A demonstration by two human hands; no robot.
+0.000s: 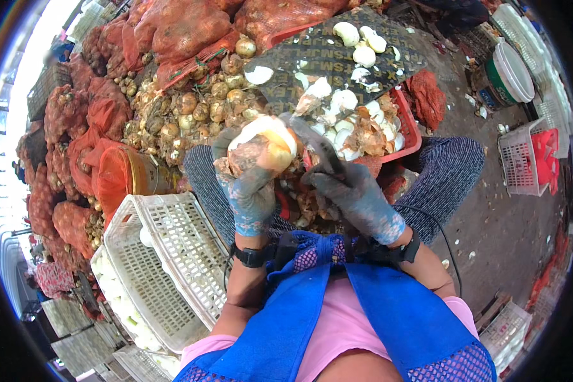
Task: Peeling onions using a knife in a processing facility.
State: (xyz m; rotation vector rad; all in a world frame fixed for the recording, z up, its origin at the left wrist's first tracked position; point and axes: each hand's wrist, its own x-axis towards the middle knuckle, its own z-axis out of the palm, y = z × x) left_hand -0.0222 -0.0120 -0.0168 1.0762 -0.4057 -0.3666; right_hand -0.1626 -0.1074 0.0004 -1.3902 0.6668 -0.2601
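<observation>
My left hand [249, 194], in a dirty patterned glove, is closed around a partly peeled onion [280, 151]. Brown skin still hangs from the onion's left side, and white flesh shows along its top. In my gloved right hand [358, 196] is a knife [318, 145], its dark blade pointing up and left with the tip close to the onion. Beyond the hands, several peeled white onions [365, 55] rest on a dark printed board [414, 62]. Onion skins and white scraps [377, 130] fill a red crate [411, 130] under the board's near edge.
Unpeeled onions [184, 121] lie heaped to the left, beside full red mesh sacks [178, 32]. An empty white basket [165, 254] stands by my left leg, next to peeled onions [118, 296]. At right are a white-lidded bucket [512, 73] and a white crate [519, 159].
</observation>
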